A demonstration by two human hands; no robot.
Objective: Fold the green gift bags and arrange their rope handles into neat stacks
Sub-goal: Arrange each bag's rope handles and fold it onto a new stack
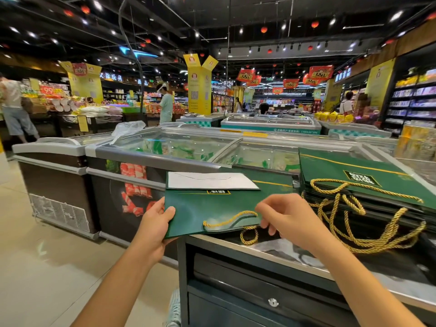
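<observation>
Green bag [207, 208] between left fingers [157, 204].

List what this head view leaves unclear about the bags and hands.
Head view:
- Right hand: its curled fingers cover the contact; whether it pinches the rope handle or the held bag cannot be told.
- Label: too small, blurred.
- Stack of bags: cut off by the right edge.
</observation>
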